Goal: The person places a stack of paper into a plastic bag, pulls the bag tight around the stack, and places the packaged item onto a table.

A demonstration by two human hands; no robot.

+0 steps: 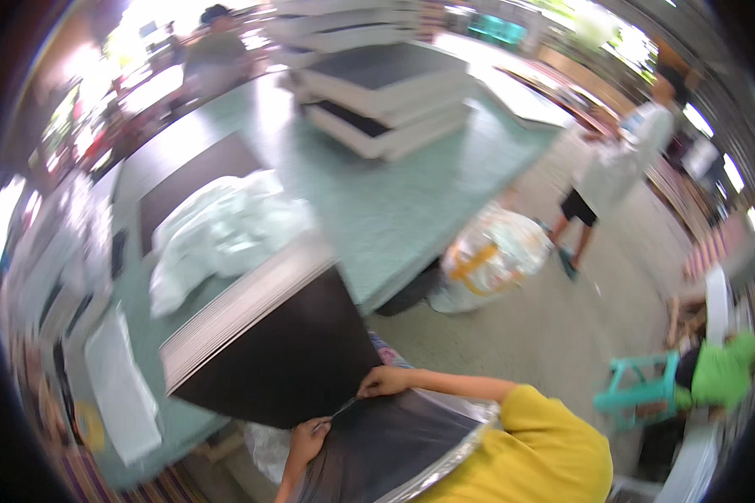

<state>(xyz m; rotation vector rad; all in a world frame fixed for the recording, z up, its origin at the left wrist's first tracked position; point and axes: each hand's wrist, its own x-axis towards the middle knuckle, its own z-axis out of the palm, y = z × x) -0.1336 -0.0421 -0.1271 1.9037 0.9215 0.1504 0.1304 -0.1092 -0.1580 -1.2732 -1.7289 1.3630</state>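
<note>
My left hand point(308, 442) is closed on the near edge of a clear plastic sleeve point(470, 448) that lies against my front. A flat dark panel point(398, 432) shows through the plastic. Farther along that same edge, my right hand point(384, 381) pinches with thumb and fingers, its arm reaching in from the yellow sleeve. Just beyond both hands, a thick stack of black boards point(281, 356) with pale edges leans at the table's corner. Slight blur hides exactly how the plastic sits between my fingertips.
A green-topped table point(335, 184) carries crumpled white plastic point(222, 230), a dark board point(197, 184) and stacked white-edged panels point(386, 92). Beside it stands a stuffed plastic sack point(495, 264). One person point(621, 159) stands at right; another, in green point(721, 373), is near a teal stool point(642, 390).
</note>
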